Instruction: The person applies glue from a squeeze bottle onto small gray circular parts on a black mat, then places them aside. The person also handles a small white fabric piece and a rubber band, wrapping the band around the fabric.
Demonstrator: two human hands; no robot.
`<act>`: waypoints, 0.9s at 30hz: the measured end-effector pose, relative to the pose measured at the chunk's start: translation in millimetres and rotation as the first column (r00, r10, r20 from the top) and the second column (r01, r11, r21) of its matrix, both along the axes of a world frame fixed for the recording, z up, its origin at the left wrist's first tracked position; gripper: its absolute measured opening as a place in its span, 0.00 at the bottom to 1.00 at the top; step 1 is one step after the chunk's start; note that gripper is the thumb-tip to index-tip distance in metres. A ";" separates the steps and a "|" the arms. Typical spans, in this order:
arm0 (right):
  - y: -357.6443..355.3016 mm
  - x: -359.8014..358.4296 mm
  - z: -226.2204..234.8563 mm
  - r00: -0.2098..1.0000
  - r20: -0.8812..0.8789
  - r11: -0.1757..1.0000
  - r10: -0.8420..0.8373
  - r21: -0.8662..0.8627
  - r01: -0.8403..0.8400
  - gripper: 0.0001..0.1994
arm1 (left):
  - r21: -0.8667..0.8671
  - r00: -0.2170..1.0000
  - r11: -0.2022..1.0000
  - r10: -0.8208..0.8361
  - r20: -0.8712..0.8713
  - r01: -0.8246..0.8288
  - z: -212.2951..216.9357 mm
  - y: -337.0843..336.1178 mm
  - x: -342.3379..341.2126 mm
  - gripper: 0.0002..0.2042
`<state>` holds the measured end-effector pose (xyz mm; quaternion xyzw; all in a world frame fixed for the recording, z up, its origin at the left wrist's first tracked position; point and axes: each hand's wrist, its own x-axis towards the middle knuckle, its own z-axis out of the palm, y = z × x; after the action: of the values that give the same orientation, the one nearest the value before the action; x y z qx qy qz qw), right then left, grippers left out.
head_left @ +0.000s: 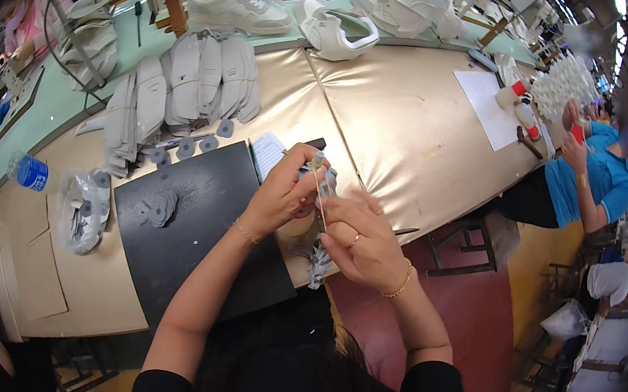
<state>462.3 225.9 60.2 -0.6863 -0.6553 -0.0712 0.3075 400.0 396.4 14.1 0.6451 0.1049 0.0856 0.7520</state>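
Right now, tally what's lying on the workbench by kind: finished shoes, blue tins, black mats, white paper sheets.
Finished shoes: 1
Blue tins: 1
Black mats: 1
White paper sheets: 1
Total: 4

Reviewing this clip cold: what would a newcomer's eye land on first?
First, the two hands at centre: the left hand grips a small grey piece while the right hand holds a thin stick against it, above a black mat. Next, the shiny gold table, with fanned stacks of white shoe parts at upper left and white shoes along its far edge.
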 end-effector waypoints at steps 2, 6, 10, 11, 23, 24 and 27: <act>-4.4 -0.5 -34.1 0.744 -0.662 0.983 0.091 0.177 0.038 0.06 | 0.195 0.982 0.979 0.026 0.187 -0.063 -12.7 3.0 1.8 0.09; 5.9 -1.1 -53.5 -0.595 -0.529 0.786 0.605 0.517 0.340 0.11 | 0.237 0.948 0.969 -0.005 0.317 -0.074 -22.4 2.3 -3.6 0.09; 10.1 9.0 -39.3 -0.623 -0.678 0.916 0.390 0.216 0.338 0.20 | 0.313 0.919 0.941 -0.008 0.393 -0.126 -23.5 -6.4 -8.9 0.10; 12.6 6.9 -30.7 -0.497 -0.825 0.946 0.270 0.131 0.295 0.20 | 0.310 0.908 0.940 -0.001 0.419 -0.142 -26.5 -11.2 -11.2 0.12; 13.5 -3.5 -0.8 0.746 -0.582 0.922 -0.322 -0.013 0.388 0.08 | 0.375 0.933 0.916 -0.002 0.359 -0.142 -24.4 -11.2 -4.1 0.11; 10.1 -2.8 -1.3 0.820 -0.445 0.922 -0.359 -0.035 0.385 0.07 | 0.373 0.928 0.914 0.008 0.372 -0.158 -24.8 -9.4 -0.9 0.11; 4.9 -6.2 6.4 0.924 -0.080 0.925 -0.374 -0.101 0.366 0.05 | 0.354 0.931 0.921 0.022 0.363 -0.160 -21.0 -10.1 6.5 0.10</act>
<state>456.1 230.8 66.6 -0.8127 -0.5005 -0.0665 0.2909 406.5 386.3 -6.9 0.7463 -0.0196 0.2537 0.6151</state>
